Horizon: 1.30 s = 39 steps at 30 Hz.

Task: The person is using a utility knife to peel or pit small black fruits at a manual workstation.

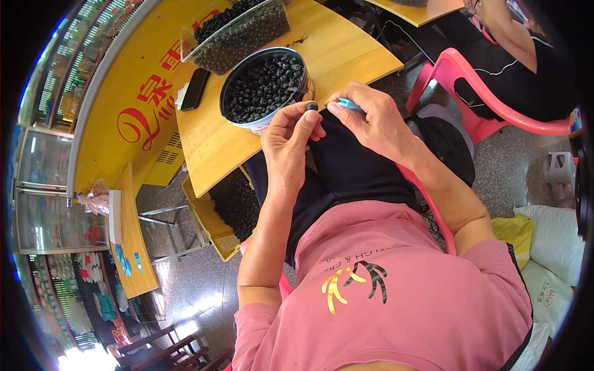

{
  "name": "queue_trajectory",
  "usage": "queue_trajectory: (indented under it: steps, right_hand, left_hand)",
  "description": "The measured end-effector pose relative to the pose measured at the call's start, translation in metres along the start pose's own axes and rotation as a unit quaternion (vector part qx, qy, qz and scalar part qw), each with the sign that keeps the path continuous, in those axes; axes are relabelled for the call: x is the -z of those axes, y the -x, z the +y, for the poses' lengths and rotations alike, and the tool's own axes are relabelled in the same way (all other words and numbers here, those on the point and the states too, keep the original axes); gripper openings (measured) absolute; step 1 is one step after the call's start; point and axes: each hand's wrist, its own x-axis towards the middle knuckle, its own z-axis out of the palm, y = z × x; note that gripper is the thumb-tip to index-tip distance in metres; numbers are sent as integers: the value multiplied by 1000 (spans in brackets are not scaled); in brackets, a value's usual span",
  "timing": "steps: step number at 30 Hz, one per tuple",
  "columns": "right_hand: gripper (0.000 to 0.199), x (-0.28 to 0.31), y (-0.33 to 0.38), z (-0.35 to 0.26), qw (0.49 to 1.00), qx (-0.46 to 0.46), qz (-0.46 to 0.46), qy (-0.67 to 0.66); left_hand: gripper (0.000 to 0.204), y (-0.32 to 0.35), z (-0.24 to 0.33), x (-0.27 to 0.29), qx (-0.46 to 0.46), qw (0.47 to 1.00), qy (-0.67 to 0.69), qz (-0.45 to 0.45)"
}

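My left hand (289, 145) pinches a small round black bead-like piece (312, 106) between thumb and fingertips, over my lap. Close on its right, my right hand (371, 120) grips a small light-blue-handled tool (348, 104), with its front end pointing toward the piece. Whether the tool touches the piece is too small to tell. Just beyond my left hand, on the table's near edge, a round tub (253, 128) holds many similar black pieces (263, 86), some with a visible hole.
A clear plastic box (238, 52) of black pieces and a dark phone (195, 89) share the wooden table (346, 43). Below left stands a yellow crate (201, 216) with more pieces. A pink chair (495, 102) with a seated person is at right. White sacks (554, 238) lie lower right.
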Motion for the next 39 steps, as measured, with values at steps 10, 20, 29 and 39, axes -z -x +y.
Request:
queue_trajectory:
  steps: [10,20,29,39]
  right_hand:
    - [12,-3,2,-5,991,69,-16,113]
    - [13,-2,2,-5,989,83,-6,123]
    - [11,-5,2,0,987,90,6,129]
    - [21,-3,-1,11,996,-34,15,81]
  left_hand:
    - [21,3,-2,-3,-30,999,42,-14]
    - [20,5,-4,-4,-29,998,53,-14]
    - [18,5,-4,-2,-40,998,54,-15]
    - [16,16,6,-6,-76,994,59,-57]
